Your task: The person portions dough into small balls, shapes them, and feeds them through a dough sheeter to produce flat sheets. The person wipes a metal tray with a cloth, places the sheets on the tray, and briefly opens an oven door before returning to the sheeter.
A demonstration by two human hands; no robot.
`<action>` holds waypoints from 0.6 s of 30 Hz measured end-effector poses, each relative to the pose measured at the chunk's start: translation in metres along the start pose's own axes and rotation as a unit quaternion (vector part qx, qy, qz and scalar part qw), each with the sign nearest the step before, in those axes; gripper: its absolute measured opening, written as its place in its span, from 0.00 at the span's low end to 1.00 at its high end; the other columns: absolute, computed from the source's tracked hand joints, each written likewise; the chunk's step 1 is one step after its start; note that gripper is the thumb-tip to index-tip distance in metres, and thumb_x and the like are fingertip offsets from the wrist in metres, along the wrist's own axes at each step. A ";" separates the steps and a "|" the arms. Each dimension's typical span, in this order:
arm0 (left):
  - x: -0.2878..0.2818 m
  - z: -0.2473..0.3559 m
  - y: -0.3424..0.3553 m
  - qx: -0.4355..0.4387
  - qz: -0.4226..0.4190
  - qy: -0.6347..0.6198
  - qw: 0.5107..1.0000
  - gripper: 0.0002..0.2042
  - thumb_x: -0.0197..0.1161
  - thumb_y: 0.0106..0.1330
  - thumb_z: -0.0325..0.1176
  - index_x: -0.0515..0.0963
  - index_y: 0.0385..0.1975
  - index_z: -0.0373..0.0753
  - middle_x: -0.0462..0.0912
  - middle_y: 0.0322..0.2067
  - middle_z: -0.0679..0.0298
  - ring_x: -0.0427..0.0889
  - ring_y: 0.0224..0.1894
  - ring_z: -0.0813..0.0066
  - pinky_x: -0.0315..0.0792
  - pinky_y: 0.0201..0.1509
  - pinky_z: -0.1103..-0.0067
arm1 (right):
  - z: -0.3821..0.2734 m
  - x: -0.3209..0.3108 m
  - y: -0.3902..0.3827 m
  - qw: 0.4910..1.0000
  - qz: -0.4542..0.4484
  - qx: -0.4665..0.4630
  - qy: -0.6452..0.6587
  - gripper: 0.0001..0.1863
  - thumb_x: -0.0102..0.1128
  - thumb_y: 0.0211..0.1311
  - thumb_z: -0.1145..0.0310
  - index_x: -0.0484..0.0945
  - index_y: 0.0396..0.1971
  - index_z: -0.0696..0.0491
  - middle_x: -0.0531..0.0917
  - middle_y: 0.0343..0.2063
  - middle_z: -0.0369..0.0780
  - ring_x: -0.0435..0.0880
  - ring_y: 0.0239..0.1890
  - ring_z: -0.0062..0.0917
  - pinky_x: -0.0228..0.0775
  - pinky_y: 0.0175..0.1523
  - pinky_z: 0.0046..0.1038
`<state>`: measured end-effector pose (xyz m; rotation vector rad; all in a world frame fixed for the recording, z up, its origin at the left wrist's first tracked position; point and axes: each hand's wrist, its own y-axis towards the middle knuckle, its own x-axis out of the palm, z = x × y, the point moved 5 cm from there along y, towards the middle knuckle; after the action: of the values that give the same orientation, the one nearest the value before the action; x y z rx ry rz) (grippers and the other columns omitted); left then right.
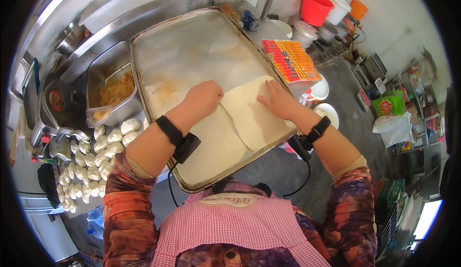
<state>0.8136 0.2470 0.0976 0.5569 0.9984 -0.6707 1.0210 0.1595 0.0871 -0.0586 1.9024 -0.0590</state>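
A large metal baking tray lies in front of me with two flat dough sheets on its near half. The right-hand dough sheet overlaps or meets the edge of the left-hand dough sheet. My left hand is closed at the upper left corner of the right-hand sheet, its fingertips pinching the edge there. Over that sheet's upper right part, my right hand rests with its fingers stretched out and the thumb apart. Its palm side is hidden.
Left of the tray stand a steel pan of brown crumbly filling and many dough pieces. A red and yellow package lies against the tray's right side. Buckets, including a red bucket, and pots stand at the far right.
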 end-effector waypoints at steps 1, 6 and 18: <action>0.001 0.000 -0.001 0.003 -0.008 0.010 1.000 0.06 0.57 0.55 0.31 0.79 0.27 0.37 0.77 0.30 0.54 0.75 0.37 0.53 0.70 0.40 0.67 | 0.000 -0.002 -0.001 0.999 0.037 0.003 0.038 0.40 0.45 0.64 0.45 0.54 0.61 0.66 0.57 0.60 0.62 0.52 0.65 0.54 0.46 0.68 0.40; 0.001 0.003 -0.008 0.041 -0.033 0.014 0.999 0.07 0.57 0.56 0.31 0.79 0.29 0.36 0.77 0.32 0.54 0.74 0.39 0.54 0.70 0.42 0.67 | -0.007 0.008 -0.007 0.999 0.006 0.018 -0.047 0.41 0.44 0.64 0.44 0.54 0.62 0.65 0.58 0.61 0.60 0.54 0.65 0.51 0.47 0.68 0.38; -0.060 0.007 -0.061 -0.009 -0.031 -0.185 0.982 0.14 0.58 0.60 0.32 0.77 0.44 0.36 0.78 0.41 0.57 0.77 0.42 0.65 0.71 0.43 0.74 | 0.020 -0.027 -0.059 0.983 -0.055 0.087 0.151 0.37 0.45 0.65 0.45 0.58 0.62 0.61 0.66 0.59 0.54 0.65 0.62 0.41 0.54 0.65 0.32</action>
<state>0.7504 0.2159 0.1472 0.3682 0.6729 -0.7864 1.0491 0.1022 0.1106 -0.0365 2.1883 -0.3247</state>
